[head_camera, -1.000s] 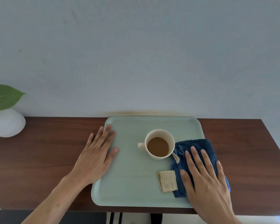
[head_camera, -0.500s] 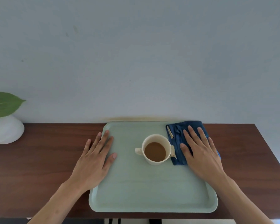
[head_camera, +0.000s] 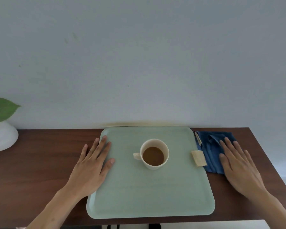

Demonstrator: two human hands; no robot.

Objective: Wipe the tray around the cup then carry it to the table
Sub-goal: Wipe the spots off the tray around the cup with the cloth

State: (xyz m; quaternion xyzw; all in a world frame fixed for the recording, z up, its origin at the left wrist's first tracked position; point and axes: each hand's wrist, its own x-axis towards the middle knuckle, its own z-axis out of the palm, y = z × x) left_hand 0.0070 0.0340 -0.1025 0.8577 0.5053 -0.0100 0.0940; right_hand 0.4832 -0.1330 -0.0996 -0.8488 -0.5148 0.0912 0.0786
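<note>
A pale green tray [head_camera: 149,192] lies on a dark wooden shelf against the wall. A cream cup [head_camera: 154,153] of brown coffee stands near the tray's middle, handle to the left. My left hand [head_camera: 91,164] lies flat with spread fingers across the tray's left rim. A blue cloth [head_camera: 211,149] with a beige label rests on the wood just right of the tray, its edge over the tray's right rim. My right hand [head_camera: 238,164] lies flat on the cloth's right part, fingers apart.
A white round vase [head_camera: 2,136] with a green leaf [head_camera: 2,109] stands at the far left of the wooden shelf [head_camera: 40,162]. The wall rises directly behind the tray. The shelf's right edge runs close to my right hand.
My right hand slid the blue cloth from the tray's near right up past the cup, then off the tray onto the wood at the right. My left hand stayed on the left rim.
</note>
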